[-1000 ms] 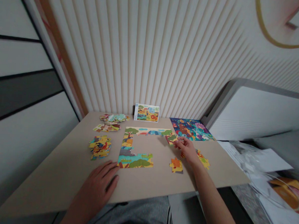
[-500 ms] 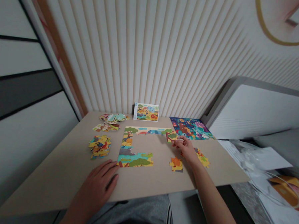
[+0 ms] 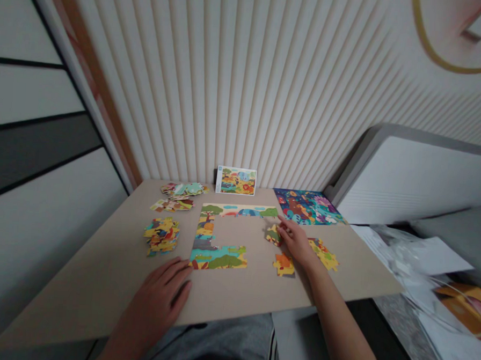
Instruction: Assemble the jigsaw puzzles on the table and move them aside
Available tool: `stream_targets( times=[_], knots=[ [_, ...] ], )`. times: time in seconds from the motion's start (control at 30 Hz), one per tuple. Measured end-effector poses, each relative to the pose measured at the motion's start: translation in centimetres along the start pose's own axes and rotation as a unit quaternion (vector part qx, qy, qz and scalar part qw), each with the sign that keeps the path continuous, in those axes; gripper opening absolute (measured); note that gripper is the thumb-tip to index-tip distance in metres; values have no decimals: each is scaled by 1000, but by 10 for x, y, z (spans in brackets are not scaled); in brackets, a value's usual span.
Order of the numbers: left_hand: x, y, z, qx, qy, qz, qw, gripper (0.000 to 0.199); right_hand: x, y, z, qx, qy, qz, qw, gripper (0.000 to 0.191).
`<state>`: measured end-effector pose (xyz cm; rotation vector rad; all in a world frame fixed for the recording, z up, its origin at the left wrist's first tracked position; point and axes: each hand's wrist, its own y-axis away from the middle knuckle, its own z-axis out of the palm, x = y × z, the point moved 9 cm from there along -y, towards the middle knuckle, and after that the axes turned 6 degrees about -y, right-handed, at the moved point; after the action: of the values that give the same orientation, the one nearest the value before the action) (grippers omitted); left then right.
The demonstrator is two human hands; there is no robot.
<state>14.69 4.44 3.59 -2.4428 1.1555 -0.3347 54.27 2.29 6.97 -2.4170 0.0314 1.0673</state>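
Note:
Between the fingers of my right hand [image 3: 296,241] is a puzzle piece [image 3: 272,235] with green and yellow patches, tilted over the table inside the right side of the partly joined jigsaw puzzle [image 3: 220,260]. The joined part makes up a top strip, a left side and a lower left stretch. My left hand [image 3: 164,286] lies flat on the table, fingers stretched out, its fingertips at the puzzle's lower left corner. An orange puzzle piece [image 3: 284,265] lies just below my right hand. Yellow puzzle pieces [image 3: 324,254] lie to the right, partly behind my right wrist.
A pile of yellow pieces [image 3: 161,236] lies left of the puzzle, with another pile of pieces [image 3: 183,190] farther back. The picture card [image 3: 236,181] leans against the ribbed wall. A dark blue finished puzzle [image 3: 309,206] covers the back right of the table [image 3: 98,280].
My right hand has drawn the puzzle piece down and slightly nearer to me, away from the puzzle's top right corner, and turned it. My left hand stays in place.

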Motion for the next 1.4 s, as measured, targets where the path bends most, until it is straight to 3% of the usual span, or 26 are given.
stream_targets(
  times=[0.1,0.23,0.33,0.53,0.8,0.97,1.17,1.4],
  knots=[
    [-1,0,0,2,0,-1,1000,36,-1,1,-2,16,75,3,997,47],
    [-1,0,2,1,-2,3,1000,36,-5,7,8,-57,166,18,984,59],
    [-1,-1,2,-2,-1,2,1000,37,-7,10,15,-88,179,20,980,67],
    [-1,-2,-2,6,10,-4,1000,35,0,5,18,-115,95,2,989,58],
    [0,-2,-4,30,9,2,999,35,15,-27,12,-147,122,-46,981,37],
    [1,-2,-4,23,7,-2,1000,36,19,-29,22,-154,204,-67,965,36],
    [1,-2,-4,13,5,-10,1000,36,7,-23,25,-153,352,-61,921,36],
    [1,-2,-2,5,5,-12,1000,36,-2,-25,27,-183,341,-58,920,34]
  ],
)
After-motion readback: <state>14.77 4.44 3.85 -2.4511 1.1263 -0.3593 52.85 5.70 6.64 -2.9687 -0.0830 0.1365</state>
